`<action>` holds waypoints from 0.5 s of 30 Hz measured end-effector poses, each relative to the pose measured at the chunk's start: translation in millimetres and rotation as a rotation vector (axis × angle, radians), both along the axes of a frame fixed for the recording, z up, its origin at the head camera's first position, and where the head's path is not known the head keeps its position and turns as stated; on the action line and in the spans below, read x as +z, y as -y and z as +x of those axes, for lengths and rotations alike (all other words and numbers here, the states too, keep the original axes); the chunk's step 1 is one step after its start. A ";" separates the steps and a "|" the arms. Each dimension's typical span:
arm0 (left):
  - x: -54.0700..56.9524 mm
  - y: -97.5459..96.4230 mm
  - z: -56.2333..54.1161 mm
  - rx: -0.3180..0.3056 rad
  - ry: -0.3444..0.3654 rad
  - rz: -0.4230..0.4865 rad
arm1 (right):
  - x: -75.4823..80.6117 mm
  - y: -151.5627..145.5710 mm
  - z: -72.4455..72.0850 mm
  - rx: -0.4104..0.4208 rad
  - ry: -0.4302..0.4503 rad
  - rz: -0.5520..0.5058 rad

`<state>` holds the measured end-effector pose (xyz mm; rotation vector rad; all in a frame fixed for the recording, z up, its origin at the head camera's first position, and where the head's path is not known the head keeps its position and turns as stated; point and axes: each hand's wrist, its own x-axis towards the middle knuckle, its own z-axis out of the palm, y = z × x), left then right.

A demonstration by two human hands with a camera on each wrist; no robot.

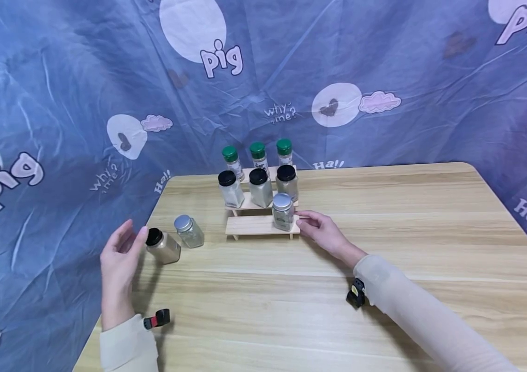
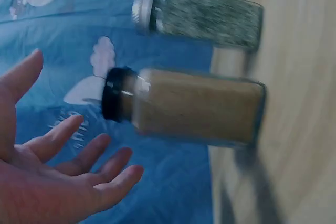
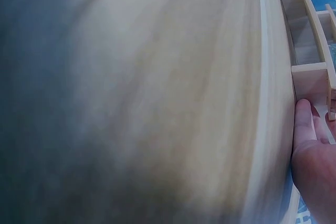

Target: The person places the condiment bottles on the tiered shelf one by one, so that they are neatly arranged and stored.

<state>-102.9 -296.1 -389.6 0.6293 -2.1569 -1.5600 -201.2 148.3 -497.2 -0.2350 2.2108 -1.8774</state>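
My left hand (image 1: 121,256) is held with spread fingers beside a black-capped jar of tan powder (image 2: 199,106), its fingertips apart from the jar in the left wrist view. Just past that stands a silver-capped jar of green flakes (image 2: 210,18). Over at the wooden tiered rack (image 1: 249,225), my right hand (image 1: 326,236) has its thumb and fingers against the right end of the lowest step. A silver-capped jar (image 1: 283,214) stands on that step, close to the fingertips. The right wrist view shows the thumb at the rack's end panel (image 3: 310,82).
Three black-capped jars (image 1: 261,190) stand on the middle step. Behind them, three green-capped bottles (image 1: 260,157) line the top step. The rack is on a wood-grain table (image 1: 291,299), with a blue printed cloth (image 1: 263,77) hanging behind and along the left side.
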 end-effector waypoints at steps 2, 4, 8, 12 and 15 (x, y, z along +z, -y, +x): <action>-6.1 2.9 1.0 -0.046 0.052 -0.025 | 0.2 -0.4 0.1 -0.005 0.005 -0.004; -12.1 4.8 2.3 -0.087 0.075 -0.031 | 0.2 -0.6 0.2 -0.005 0.003 -0.001; -22.4 6.6 4.2 -0.135 0.104 -0.041 | -0.3 -0.4 0.1 -0.009 0.005 0.008; -29.8 8.2 4.8 -0.166 0.127 -0.103 | -0.1 -0.4 0.0 -0.011 0.013 0.007; -33.7 9.1 4.3 -0.184 0.140 -0.150 | 0.4 -0.6 0.1 -0.010 0.007 0.005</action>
